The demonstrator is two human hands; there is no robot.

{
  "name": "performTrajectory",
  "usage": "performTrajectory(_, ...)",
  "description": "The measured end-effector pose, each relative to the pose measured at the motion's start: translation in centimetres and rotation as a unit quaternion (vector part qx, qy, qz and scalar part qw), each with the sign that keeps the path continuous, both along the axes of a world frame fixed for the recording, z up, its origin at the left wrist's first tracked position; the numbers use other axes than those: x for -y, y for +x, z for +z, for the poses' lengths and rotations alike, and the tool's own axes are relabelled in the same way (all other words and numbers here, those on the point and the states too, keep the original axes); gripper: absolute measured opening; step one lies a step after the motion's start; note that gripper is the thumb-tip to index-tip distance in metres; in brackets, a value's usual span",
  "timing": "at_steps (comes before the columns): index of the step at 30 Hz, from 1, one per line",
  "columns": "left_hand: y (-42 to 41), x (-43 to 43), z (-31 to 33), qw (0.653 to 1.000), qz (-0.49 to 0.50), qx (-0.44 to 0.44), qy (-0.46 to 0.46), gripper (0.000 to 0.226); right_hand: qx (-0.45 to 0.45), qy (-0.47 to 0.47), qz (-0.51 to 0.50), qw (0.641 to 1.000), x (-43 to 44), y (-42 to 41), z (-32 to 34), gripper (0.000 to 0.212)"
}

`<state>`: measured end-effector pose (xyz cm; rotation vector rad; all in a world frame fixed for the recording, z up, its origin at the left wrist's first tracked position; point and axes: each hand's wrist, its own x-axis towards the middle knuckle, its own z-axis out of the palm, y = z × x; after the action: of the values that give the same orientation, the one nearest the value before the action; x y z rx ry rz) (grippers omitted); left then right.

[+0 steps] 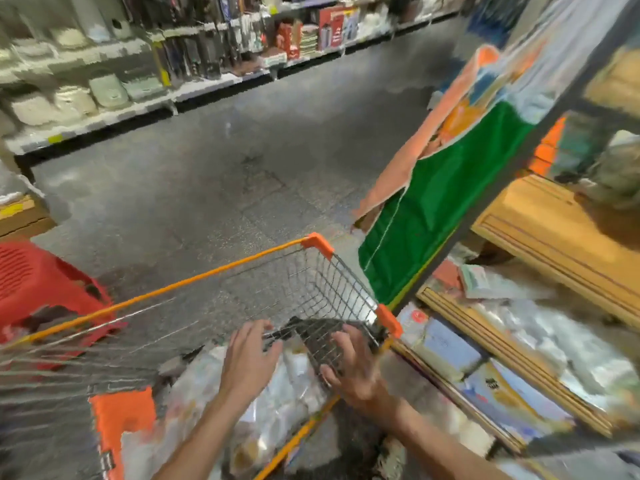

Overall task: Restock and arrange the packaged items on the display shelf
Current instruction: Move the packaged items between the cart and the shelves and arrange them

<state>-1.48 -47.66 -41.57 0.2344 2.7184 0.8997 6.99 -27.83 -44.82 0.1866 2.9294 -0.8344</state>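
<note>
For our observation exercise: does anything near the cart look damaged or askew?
The green and orange poster on the shelf end, right of the cart, looks torn: its edge is ragged and curling away.

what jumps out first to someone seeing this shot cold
The wire cart with orange trim fills the lower centre, with the left hand and right hand reaching in over clear-wrapped packages. A green and orange cloth hangs at the right, and a red plastic crate sits at far left.
</note>
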Motion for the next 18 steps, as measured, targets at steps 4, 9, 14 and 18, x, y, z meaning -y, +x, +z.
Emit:
performTrajectory(4,0.6,-12.6,3.4,0.985,-0.159,-0.052,0.051,0.031,-0.027,-0.034,-0.151,0.988,-9.8,5.2,3.4,0.06)
performTrajectory(9,4.3,-25.1,4.9,0.951,-0.301,-0.032,0.057,0.038,0.064,0.008,-0.251,0.966,-18.5,15.1,4.9,0.091)
performTrajectory(14,4.9,-34.3,3.9,0.915,-0.402,-0.002,0.035,0.048,0.023,0.055,-0.417,0.907,-28.0,18.0,2.9,0.06)
performTrajectory(18,3.1,-41.5,2.0,0.906,-0.419,0.009,-0.068,0.07,0.056,0.058,-0.435,0.897,-35.0,19.0,0.6,0.058)
